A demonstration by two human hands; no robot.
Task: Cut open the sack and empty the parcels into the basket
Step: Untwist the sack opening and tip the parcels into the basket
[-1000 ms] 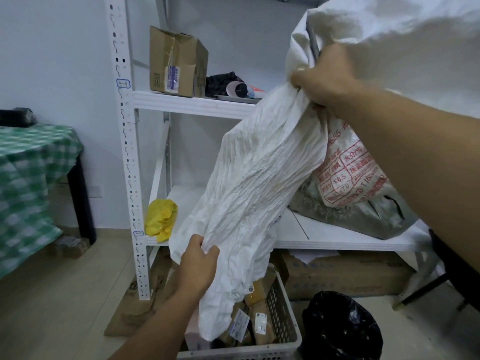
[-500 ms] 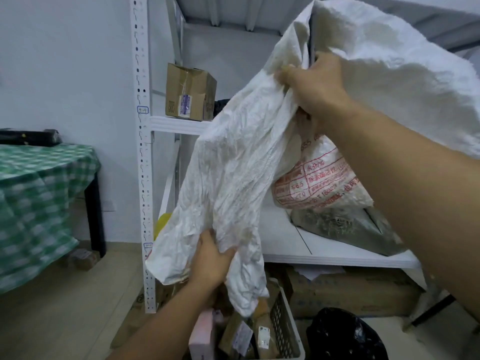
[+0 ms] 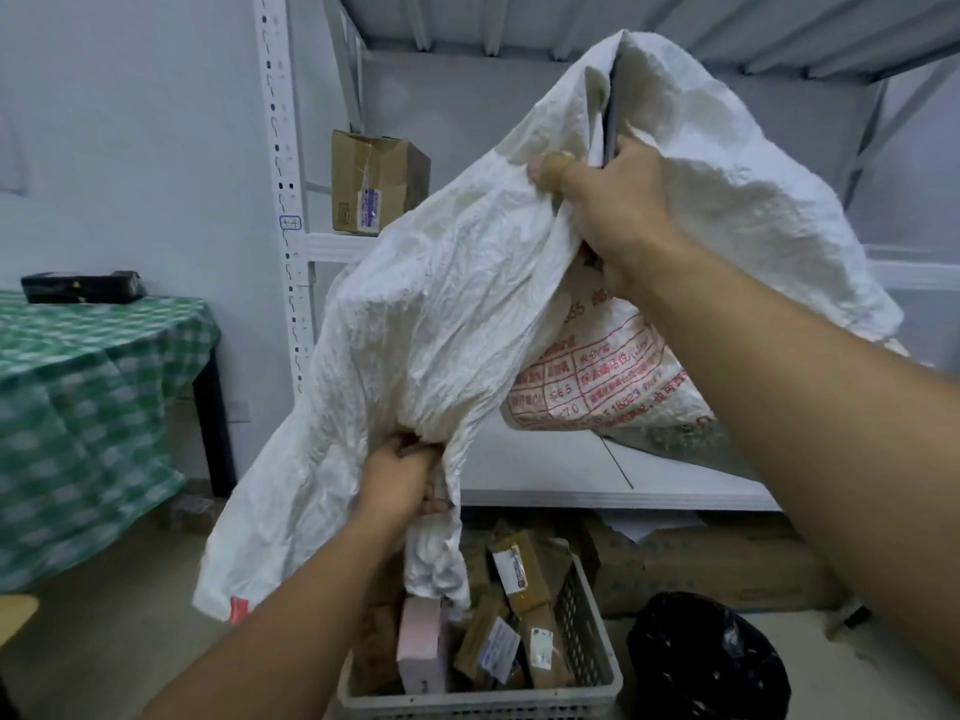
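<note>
White shelf (image 3: pixel 545 475) ahead; checked table (image 3: pixel 93 387) at left; basket (image 3: pixel 584 636) of parcels (image 3: pixel 519 569) on the floor below the shelf's front edge. The sack (image 3: pixel 441 314) hangs over the basket: left grip (image 3: pixel 400 480) clamped on its lower folds, right grip (image 3: pixel 613 210) clamped on its top. The basket's left side is hidden.
</note>
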